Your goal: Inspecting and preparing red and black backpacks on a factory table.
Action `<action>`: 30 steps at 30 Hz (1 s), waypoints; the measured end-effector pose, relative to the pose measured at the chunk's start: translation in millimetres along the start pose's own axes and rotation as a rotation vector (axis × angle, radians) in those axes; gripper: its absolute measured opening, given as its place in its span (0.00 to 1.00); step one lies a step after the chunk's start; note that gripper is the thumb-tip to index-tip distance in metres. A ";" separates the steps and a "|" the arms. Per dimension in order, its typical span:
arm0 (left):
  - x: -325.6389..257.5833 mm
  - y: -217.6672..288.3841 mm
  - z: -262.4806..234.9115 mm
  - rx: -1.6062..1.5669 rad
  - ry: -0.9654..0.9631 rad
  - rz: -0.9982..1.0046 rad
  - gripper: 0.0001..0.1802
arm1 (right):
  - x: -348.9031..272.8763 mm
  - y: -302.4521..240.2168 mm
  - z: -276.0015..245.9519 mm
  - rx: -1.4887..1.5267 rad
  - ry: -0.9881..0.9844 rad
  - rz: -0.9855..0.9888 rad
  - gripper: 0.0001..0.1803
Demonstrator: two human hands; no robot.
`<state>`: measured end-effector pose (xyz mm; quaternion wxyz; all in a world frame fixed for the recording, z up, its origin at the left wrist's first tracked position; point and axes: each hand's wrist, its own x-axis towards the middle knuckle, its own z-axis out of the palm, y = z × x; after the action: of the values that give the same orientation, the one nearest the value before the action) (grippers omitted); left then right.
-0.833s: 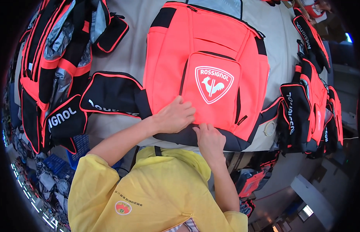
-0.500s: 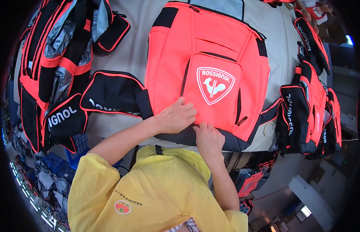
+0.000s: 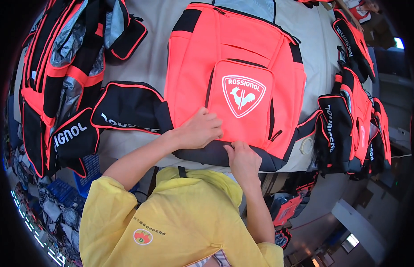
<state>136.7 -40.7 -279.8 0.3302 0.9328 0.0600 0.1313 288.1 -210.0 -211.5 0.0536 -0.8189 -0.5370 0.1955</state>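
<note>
A bright coral backpack with a dark grey base lies flat in front of me. Its front pocket carries a white shield emblem. My left hand is closed at the pocket's lower left corner, its curled fingers gripping the fabric. Just to the right and a little nearer, my right hand pinches the backpack along the seam above the dark base, its thumb toward the left hand. The fingertips of both hands are partly hidden. A black side flap with coral piping spreads out to the backpack's left.
Unfinished-looking black, coral and silver bag pieces are piled at the left. More bags hang over the right edge of the pale-covered table. A tape roll lies by the backpack's right side. Blue crates stand below left.
My right hand has shifted slightly right along the seam, and the gap between my hands has widened a little. The backpack appears slightly farther left in view.
</note>
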 end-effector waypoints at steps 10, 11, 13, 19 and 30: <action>0.7 6.6 5.7 0.203 -0.005 0.079 0.05 | 6.3 -1.7 5.1 -0.030 -0.025 -0.021 0.17; 0.5 6.6 5.8 0.205 -0.005 0.079 0.05 | 6.5 -2.2 4.4 -0.028 -0.029 -0.026 0.17; 0.6 7.0 5.9 0.215 -0.045 0.074 0.05 | 6.7 -2.1 4.4 -0.026 -0.032 -0.031 0.18; 2.6 8.9 7.6 0.236 -0.034 0.122 0.05 | 8.3 -5.4 7.3 -0.063 -0.054 -0.033 0.18; 2.2 7.9 9.2 0.227 -0.041 0.105 0.05 | 8.0 -8.4 12.9 -0.099 -0.052 -0.001 0.18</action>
<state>141.6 -51.9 -281.3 0.2165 0.9685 0.0189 0.1217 278.8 -200.9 -222.9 -0.0007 -0.8149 -0.5476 0.1898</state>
